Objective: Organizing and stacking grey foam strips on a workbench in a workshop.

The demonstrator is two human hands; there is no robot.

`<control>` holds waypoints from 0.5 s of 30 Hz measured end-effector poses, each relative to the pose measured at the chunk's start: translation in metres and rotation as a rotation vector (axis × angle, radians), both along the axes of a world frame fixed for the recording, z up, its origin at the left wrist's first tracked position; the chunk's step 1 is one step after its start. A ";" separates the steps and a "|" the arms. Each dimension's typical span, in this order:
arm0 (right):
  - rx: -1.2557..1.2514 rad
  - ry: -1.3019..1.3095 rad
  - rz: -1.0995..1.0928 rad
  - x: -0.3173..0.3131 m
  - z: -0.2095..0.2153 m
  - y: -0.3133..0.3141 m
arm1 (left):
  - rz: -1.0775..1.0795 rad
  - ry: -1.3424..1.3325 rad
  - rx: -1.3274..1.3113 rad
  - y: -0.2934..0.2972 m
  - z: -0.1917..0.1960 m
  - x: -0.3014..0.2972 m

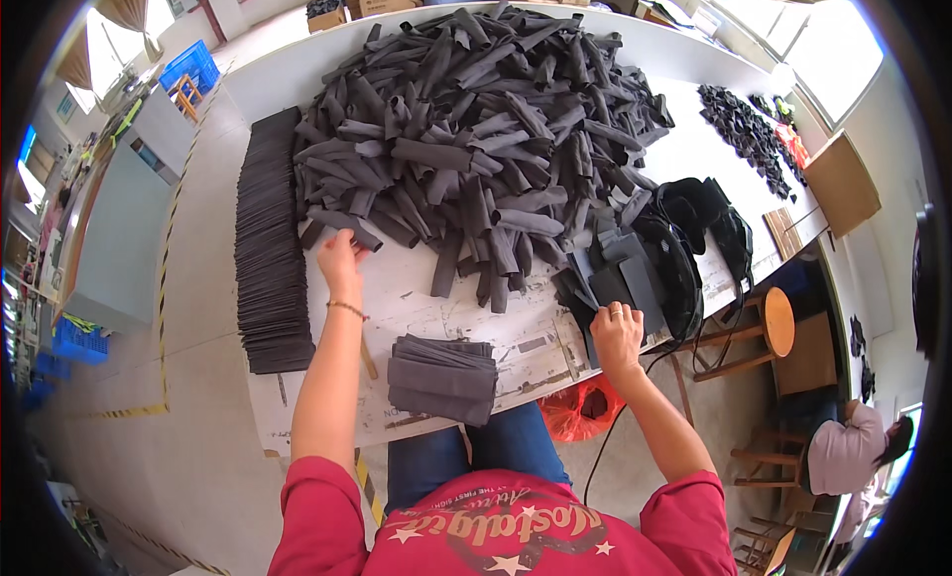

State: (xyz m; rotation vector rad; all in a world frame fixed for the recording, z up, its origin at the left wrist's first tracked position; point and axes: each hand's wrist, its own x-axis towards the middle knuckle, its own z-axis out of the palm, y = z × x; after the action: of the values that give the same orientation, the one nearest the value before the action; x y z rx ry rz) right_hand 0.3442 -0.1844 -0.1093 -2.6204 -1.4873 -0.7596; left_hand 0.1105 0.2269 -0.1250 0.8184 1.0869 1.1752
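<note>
My left hand (340,256) reaches forward and grips a curled dark grey fabric piece (347,224) at the near edge of a big heap of such pieces (476,130). Over at the right, my right hand (616,335) rests on a small stack of flat dark grey panels (620,279), fingers pressed on the top one. A folded stack of grey pieces (442,378) lies at the table's near edge between my arms.
A long row of stacked flat grey pieces (268,249) runs along the white table's (416,298) left edge. Black bags (694,239) lie right of the panels. A wooden stool (769,323), an orange bag (580,407) under the table and a seated person (848,452) are at right.
</note>
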 end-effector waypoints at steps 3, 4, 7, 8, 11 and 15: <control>0.091 0.020 0.031 -0.002 0.009 0.002 | -0.037 -0.072 -0.042 -0.025 0.017 -0.034; 0.096 0.022 0.041 -0.003 0.018 0.002 | -0.092 -0.171 -0.072 -0.038 0.026 -0.042; 0.286 0.257 0.144 -0.013 0.048 0.007 | -0.220 -0.328 -0.157 -0.064 0.039 -0.065; 0.398 0.386 0.241 -0.020 0.060 0.015 | -0.243 -0.377 -0.172 -0.074 0.044 -0.072; 0.613 0.966 0.169 -0.062 0.093 0.031 | -0.306 -0.512 -0.227 -0.101 0.059 -0.086; 0.641 1.072 0.396 -0.098 0.091 0.053 | -0.389 -0.668 -0.244 -0.132 0.080 -0.094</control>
State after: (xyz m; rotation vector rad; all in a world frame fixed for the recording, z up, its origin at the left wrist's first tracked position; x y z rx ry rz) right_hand 0.2460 -0.1310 -0.0180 -1.6512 -1.0740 0.2066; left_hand 0.0163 0.0949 -0.0447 0.3701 0.4731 0.8637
